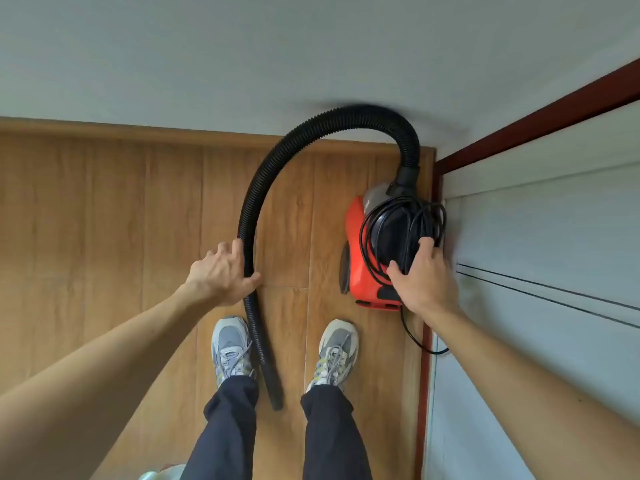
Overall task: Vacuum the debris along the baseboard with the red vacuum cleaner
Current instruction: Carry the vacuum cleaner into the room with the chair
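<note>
Small red vacuum cleaner (360, 261): red shell, black top, grey front. Sits at right of scene, in corner beside white wall; on floor or lifted, cannot tell. Black power cord (429, 220) in loose loops over black top, one strand trailing toward near side. Black ribbed hose (258, 192) leaves front socket, arches far against wall, swings left, runs back near, open end low by floor. Right hand (422, 275) grips top and cord. Left hand (221, 271) grips hose mid-length. Wooden baseboard (104, 128) along far floor edge.
</note>
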A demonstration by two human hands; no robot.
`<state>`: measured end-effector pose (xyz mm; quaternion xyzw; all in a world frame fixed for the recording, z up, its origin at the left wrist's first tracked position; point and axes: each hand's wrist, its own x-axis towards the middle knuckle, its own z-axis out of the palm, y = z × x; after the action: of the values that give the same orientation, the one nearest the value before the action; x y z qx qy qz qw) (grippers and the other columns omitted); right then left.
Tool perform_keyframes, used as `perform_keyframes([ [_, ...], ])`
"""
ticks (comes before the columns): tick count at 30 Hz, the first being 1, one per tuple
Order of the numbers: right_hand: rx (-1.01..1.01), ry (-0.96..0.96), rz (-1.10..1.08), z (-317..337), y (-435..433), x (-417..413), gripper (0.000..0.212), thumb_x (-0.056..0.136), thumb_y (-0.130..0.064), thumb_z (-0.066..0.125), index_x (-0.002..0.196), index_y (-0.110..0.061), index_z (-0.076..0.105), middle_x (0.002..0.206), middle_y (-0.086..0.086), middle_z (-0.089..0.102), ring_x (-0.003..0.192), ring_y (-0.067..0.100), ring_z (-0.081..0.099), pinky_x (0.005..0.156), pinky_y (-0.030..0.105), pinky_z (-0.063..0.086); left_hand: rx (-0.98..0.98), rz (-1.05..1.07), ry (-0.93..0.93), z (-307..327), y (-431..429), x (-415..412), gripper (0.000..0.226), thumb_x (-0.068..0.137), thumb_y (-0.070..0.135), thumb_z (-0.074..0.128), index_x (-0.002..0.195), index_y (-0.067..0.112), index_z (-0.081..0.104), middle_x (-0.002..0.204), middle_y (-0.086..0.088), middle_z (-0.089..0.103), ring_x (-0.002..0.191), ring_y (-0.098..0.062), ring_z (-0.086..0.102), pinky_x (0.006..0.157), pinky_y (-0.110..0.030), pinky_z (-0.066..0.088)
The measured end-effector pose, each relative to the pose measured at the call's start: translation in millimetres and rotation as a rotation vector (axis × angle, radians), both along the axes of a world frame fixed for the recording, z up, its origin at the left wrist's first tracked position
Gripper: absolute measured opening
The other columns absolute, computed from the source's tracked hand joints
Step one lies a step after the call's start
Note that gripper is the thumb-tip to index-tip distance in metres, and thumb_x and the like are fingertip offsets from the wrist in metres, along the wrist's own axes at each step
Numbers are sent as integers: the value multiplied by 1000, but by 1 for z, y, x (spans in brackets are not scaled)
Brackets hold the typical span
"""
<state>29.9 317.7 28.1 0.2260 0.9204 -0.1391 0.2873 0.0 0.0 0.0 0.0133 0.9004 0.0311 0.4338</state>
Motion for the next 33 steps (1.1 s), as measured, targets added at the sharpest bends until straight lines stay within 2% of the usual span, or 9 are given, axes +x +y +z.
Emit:
perform_keyframes([
  [3,14,83,-74,-18,3,-3,59,91,-39,59,134,-7,33,127,18,52,111,38,54,72,38,42,3,54,35,-18,6,-3,67,94,54,49,140,10,29,129,-17,49,114,-37,53,81,-47,48],
  [6,-33,110,-125,-35,5,-3,56,92,-37,59,130,-7,32,125,18,54,103,39,58,71,38,44,28,157,63,-32,14,-4,65,93,48,53,139,9,29,125,-21,49,111,-43,53,83,-51,48],
  [10,-69,148,-212,-51,6,-5,58,95,-36,57,136,-6,30,124,17,56,100,35,58,72,37,42,57,289,109,-54,17,-4,69,90,44,56,141,10,25,121,-24,49,106,-47,53,84,-54,49],
  [14,-92,196,-273,-66,5,-6,55,97,-36,54,135,-6,29,99,9,52,84,29,49,70,38,39,63,395,170,-79,17,-7,76,87,43,57,146,15,18,121,-27,50,103,-48,55,86,-56,50],
  [18,-108,303,-324,-82,2,-3,50,96,-35,54,130,-6,30,97,8,53,85,26,48,71,38,41,96,437,227,-99,15,-15,81,86,44,59,149,21,14,122,-27,50,101,-47,56,84,-57,53],
  [24,-160,482,-377,-98,0,-2,46,96,-34,54,127,-6,36,99,7,62,82,22,55,70,32,43,226,541,322,-122,13,-25,73,90,31,61,148,27,18,120,-20,55,89,-36,61,73,-44,56],
  [29,-210,577,-414,-104,1,-2,43,98,-38,50,126,-8,38,80,-12,54,64,17,62,67,41,56,407,672,492,-128,16,-26,39,96,24,53,130,14,35,101,-10,62,76,-30,63,66,-41,56],
  [31,-244,579,-429,-106,2,-1,43,100,-41,47,127,-10,36,80,-6,57,55,23,64,58,44,59,463,683,531,-127,18,-23,34,97,26,53,126,13,38,93,-10,62,71,-27,62,61,-37,54],
  [33,-262,584,-414,-106,3,-1,44,100,-41,47,128,-8,35,84,6,62,54,23,63,56,41,58,501,682,547,-127,18,-19,33,98,28,53,125,13,40,89,-11,62,66,-21,58,56,-31,49],
])
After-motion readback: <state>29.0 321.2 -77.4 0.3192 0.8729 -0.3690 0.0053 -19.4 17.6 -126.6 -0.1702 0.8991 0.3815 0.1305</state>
